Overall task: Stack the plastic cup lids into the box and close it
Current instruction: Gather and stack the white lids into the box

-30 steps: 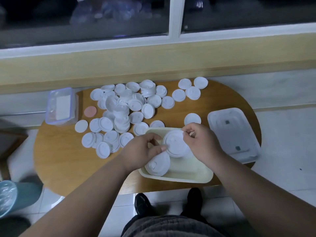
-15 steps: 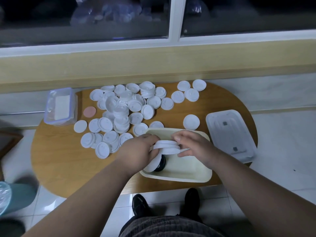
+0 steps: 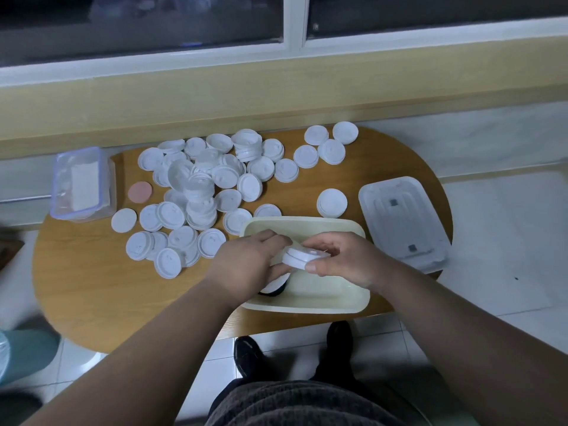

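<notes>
We pinch the lid stack [image 3: 302, 256] between left hand [image 3: 246, 262] and right hand [image 3: 341, 259], just above the box [image 3: 338, 299]. We align rims and lower it flat, clear of the leaning lids [image 3: 275, 284] inside.

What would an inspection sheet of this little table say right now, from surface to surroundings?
Surface: oval wooden table, back half crowded.
Job's things: cream box open at the near edge; clear box cover lies to its right; loose white lids scattered behind.
Clutter: clear container and pink disc at the left.
Grippers: left hand and right hand both hold a small lid stack over the box.
Cables: nothing seen.
Surroundings: window, tiled floor.
</notes>
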